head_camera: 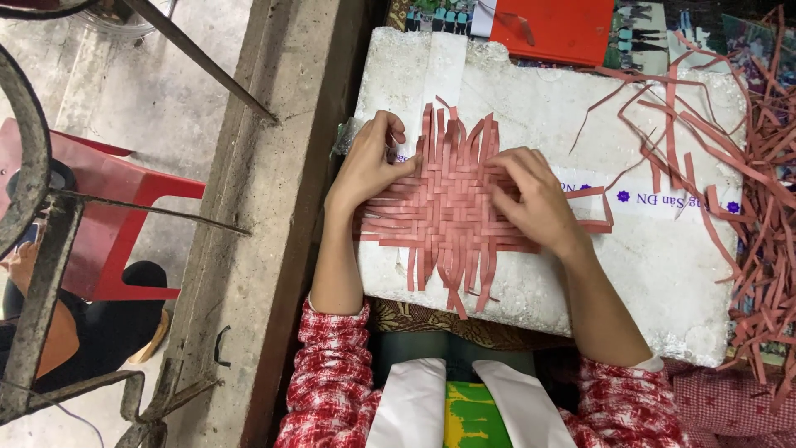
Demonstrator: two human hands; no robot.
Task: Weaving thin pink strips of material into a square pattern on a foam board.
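Below, white foam slab (663,282) (beside concrete ledge (265,207)).

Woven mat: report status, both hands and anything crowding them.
Left hand flat on woven mat, left edge. Right hand pressing strips at right side. Mat lies on white foam block. Loose strip pile off right, clear of both hands.

A woven mat of paper strips (452,207) lies on a foam board (663,274), which rests across the person's lap. The left hand (369,166) presses on the mat's left edge and the right hand (535,195) on its right part. A heap of loose strips (767,191) lies at the board's right, a folder (551,29) lies behind the board, and a plastic stool (116,207) stands far to the left.
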